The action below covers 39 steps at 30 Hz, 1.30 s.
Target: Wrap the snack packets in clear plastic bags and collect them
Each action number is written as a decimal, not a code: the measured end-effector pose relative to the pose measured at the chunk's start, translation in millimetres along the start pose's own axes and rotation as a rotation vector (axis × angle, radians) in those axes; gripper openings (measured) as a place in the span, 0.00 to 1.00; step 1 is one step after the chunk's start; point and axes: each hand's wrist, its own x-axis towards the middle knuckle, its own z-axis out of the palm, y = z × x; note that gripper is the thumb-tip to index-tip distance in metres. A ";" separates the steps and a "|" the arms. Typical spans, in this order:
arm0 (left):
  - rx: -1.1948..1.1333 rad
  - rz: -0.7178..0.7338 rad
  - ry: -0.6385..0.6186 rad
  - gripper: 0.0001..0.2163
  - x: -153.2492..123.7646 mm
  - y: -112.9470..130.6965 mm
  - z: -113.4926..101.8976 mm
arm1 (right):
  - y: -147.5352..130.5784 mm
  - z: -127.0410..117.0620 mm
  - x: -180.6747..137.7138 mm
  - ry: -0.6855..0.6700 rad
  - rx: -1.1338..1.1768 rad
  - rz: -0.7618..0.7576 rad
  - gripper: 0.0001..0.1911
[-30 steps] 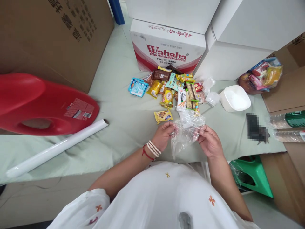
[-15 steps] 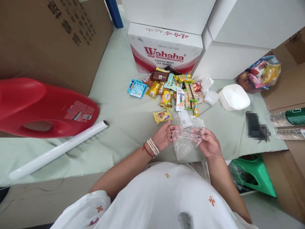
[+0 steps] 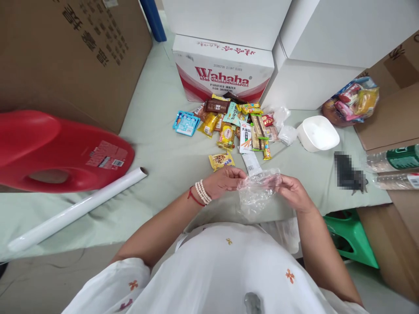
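A clear, crinkled plastic bag (image 3: 257,198) hangs between my two hands, with its upper edge toward the far side. My left hand (image 3: 227,181) pinches the bag's left edge. The fingers of my right hand (image 3: 292,190) are closed on its right edge. Just beyond my left hand lies a yellow cookie packet (image 3: 221,161). A white packet (image 3: 251,163) lies behind the bag, its near end close to the plastic. Farther back is a heap of small wrapped snacks, among them a yellow cake packet (image 3: 226,135) and a white snack packet (image 3: 245,137).
A Wahaha carton (image 3: 222,72) stands behind the snacks. To the right are a white bowl (image 3: 318,134), a bag of snacks (image 3: 355,100) and plastic bottles (image 3: 393,160). At left are a red jug (image 3: 75,152) and a white roll (image 3: 78,211). A green stool (image 3: 355,240) stands below the table edge.
My hands have shifted their hold on the bag's edges, and my right hand has moved slightly right. The whole view has shifted slightly. The snacks lie as before.
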 end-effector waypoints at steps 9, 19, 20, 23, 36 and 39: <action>0.872 0.830 0.645 0.07 -32.3 17.9 37.8 | -54.2 20.6 6.3 0.569 -0.110 -0.381 0.11; 0.781 0.732 0.692 0.08 -21.5 -5.4 35.6 | -32.4 75.8 5.2 0.252 0.190 -0.033 0.15; 0.730 0.691 0.700 0.09 -21.5 -7.4 34.7 | -29.7 75.2 5.3 0.250 0.205 -0.017 0.16; 0.729 0.664 0.682 0.09 -22.9 -13.1 35.2 | -23.8 77.2 4.1 0.233 0.160 0.002 0.17; 0.167 0.362 0.500 0.15 -13.3 -31.0 33.9 | 3.6 75.5 4.2 0.256 0.175 0.064 0.17; 0.027 0.290 0.488 0.16 -11.9 -34.1 28.6 | 6.8 71.7 2.8 0.278 0.195 0.082 0.17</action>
